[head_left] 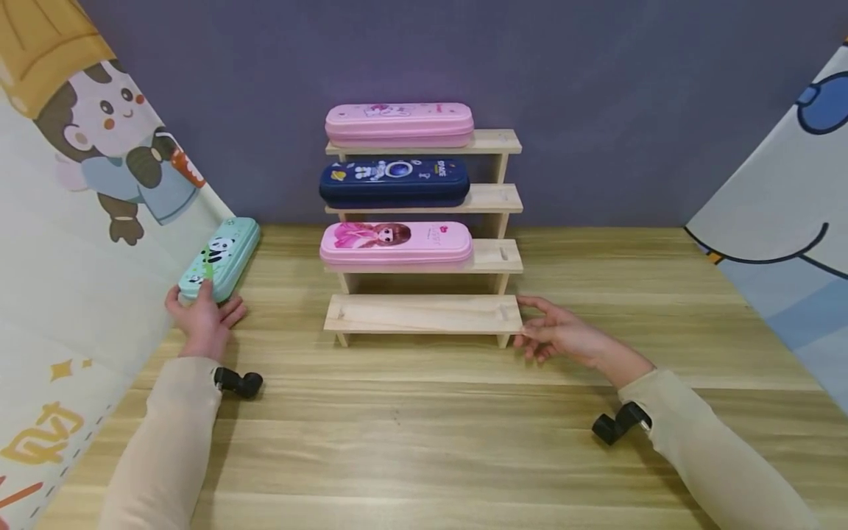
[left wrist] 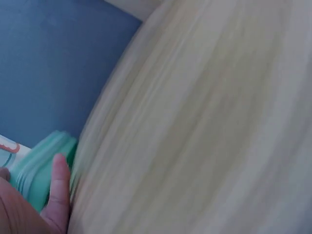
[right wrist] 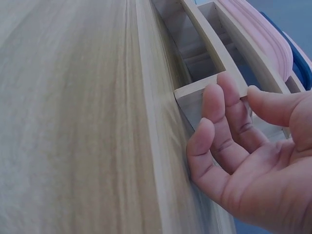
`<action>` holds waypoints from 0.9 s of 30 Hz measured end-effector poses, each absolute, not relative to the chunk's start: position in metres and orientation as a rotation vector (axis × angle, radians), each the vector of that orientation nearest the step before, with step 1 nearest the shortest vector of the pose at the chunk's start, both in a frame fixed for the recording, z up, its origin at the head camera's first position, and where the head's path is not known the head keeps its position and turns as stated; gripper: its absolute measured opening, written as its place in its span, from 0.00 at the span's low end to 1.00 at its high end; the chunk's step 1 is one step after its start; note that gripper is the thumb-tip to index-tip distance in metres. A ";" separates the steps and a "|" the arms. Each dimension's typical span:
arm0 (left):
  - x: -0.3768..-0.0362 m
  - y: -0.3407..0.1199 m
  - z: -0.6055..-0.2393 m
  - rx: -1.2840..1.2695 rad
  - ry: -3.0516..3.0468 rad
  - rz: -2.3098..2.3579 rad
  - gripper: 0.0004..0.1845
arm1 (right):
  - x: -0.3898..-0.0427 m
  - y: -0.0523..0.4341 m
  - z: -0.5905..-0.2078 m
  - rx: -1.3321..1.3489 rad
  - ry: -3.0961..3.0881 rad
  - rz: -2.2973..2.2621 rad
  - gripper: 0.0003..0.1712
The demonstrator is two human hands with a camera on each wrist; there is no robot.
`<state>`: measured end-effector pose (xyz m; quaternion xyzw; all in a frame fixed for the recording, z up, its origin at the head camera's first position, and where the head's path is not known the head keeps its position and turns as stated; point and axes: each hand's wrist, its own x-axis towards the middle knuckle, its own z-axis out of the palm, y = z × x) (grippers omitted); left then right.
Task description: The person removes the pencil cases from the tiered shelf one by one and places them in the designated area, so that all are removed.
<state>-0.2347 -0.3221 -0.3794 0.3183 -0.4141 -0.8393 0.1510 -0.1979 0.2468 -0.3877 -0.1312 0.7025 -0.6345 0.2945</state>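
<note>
A mint-green pencil case [head_left: 218,254] with a panda print lies at a slant by the left wall. My left hand [head_left: 204,320] holds its near end, one digit on the lid and others at the sides; the left wrist view is blurred. A stepped wooden rack [head_left: 424,314] stands mid-table. At the right end of its lowest step, my right hand [head_left: 563,335] holds the board between thumb and fingers [right wrist: 214,105]. The upper steps bear a pink doll-print case [head_left: 397,244], a navy space case [head_left: 394,184] and a pink case [head_left: 397,126].
The wood-grain table [head_left: 411,434] reaches back to a dark blue-grey backdrop [head_left: 596,110]. A cartoon-printed panel [head_left: 99,287] borders the left side, close to the mint case. Another printed panel [head_left: 788,191] slants along the right.
</note>
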 end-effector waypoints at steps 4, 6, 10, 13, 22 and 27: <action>-0.234 -0.328 -0.375 0.878 -1.398 -2.449 0.39 | -0.196 0.248 -0.386 -0.367 1.873 -1.689 0.43; -0.233 -0.332 -0.374 0.849 -1.470 -2.489 0.41 | -0.196 0.249 -0.385 -0.371 1.872 -1.691 0.43; -0.232 -0.336 -0.373 0.821 -1.627 -2.501 0.43 | -0.196 0.250 -0.385 -0.382 1.865 -1.689 0.43; -0.232 -0.337 -0.374 0.796 -1.721 -2.455 0.42 | -0.197 0.251 -0.385 -0.395 1.859 -1.685 0.43; -0.231 -0.343 -0.377 0.712 -1.790 -2.461 0.43 | -0.196 0.249 -0.384 -0.381 1.875 -1.679 0.43; -0.231 -0.348 -0.378 0.765 -1.855 -2.441 0.43 | -0.196 0.248 -0.383 -0.363 1.874 -1.680 0.43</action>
